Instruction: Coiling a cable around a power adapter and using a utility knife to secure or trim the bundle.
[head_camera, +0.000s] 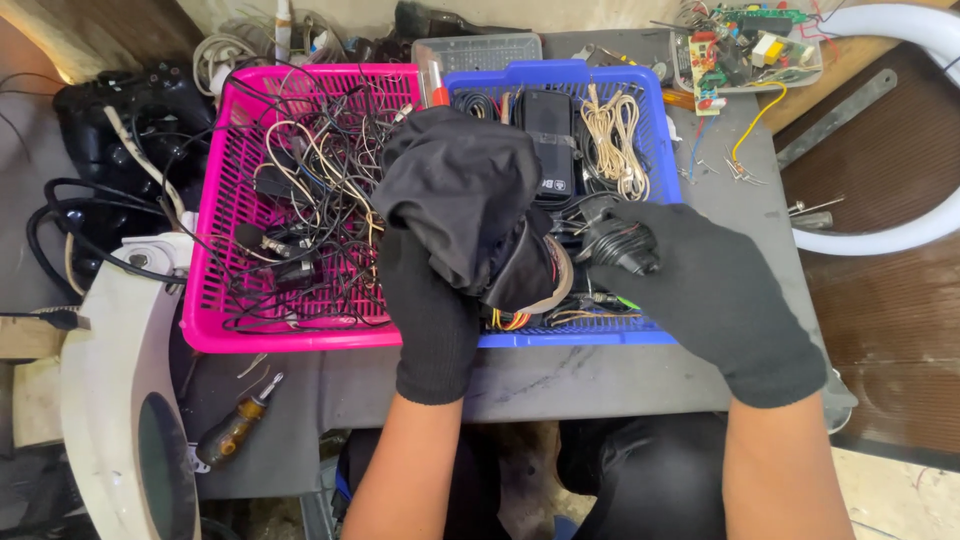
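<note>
now our gloved left hand (440, 290) has its fingers clamped on a black cloth (460, 190), and our right hand (700, 290) fingers grip a black cable bundle (618, 245) over the blue basket (560, 75).

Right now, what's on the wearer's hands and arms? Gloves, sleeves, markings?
Both the left hand and right hand wear plain black knit gloves with ribbed cuffs ending at the wrist. Forearms are bare, no sleeves showing. No markings, cables, watch or jewellery visible.

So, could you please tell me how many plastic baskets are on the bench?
2: a pink basket on the left, full of tangled wires, and a blue basket touching its right side, partly covered by both gloved hands. Clutter behind could hide more.
</note>
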